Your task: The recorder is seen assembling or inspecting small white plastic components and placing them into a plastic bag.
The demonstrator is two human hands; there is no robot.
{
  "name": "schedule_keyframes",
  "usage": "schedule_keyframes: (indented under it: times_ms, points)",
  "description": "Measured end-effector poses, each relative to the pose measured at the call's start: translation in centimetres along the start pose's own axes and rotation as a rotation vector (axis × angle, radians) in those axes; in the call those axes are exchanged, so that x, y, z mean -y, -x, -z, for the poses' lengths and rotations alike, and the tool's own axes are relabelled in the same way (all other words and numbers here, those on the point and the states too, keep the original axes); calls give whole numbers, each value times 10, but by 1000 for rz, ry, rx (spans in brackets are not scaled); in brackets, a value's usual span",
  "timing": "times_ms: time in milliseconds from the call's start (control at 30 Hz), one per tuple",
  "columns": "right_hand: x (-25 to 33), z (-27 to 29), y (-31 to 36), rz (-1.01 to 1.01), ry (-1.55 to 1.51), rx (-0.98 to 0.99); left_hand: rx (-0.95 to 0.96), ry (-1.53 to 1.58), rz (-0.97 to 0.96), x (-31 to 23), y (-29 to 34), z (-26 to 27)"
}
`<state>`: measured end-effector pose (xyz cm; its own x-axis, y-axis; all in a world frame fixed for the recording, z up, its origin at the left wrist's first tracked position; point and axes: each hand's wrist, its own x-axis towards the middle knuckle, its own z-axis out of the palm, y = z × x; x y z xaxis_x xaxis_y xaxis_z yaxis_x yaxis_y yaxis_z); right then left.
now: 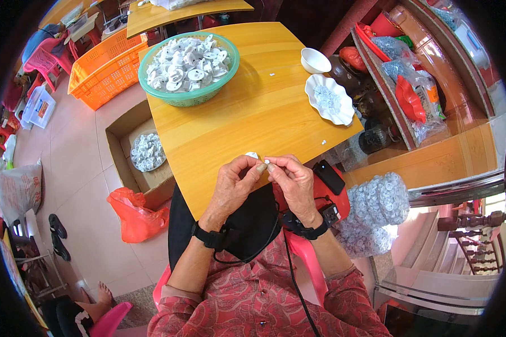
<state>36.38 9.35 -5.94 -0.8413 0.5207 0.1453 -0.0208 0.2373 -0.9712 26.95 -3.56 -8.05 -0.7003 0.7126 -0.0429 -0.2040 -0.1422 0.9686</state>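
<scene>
Close together at the table's near edge, both of my hands are closed in pinches with fingertips nearly meeting. My left hand (234, 182) has a small white plastic part (252, 154) at its fingers, mostly covered by them. Between the thumb and forefinger of my right hand (294, 182) is a tiny white piece (267, 162), too small to name. A green basket (188, 100) heaped with white plastic parts (186, 63) stands at the far left of the yellow table (247, 121). At its right edge, a scalloped white dish (344, 115) contains small clear pieces (326, 100).
Beside the dish is a white bowl (316, 60). A cardboard box (118, 135) with a round container of white parts sits on the floor at left, near a red bag (138, 214) and an orange crate (107, 73). Bagged clear parts (379, 202) and a phone (329, 177) lie right.
</scene>
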Motion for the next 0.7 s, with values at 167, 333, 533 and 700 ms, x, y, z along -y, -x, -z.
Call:
schedule_keyframes:
  times_ms: [167, 333, 533, 700]
  points:
    - [17, 1, 1, -171, -166, 36, -59, -184, -64, 0, 0, 2]
    - [11, 7, 1, -131, -82, 50, -42, -330, -213, 1, 0, 3]
    - [4, 14, 1, -117, 36, 128, 33, -501, -431, -7, 0, 5]
    - [3, 20, 2, -119, 245, 236, 92, -537, -417, -5, 3, 12]
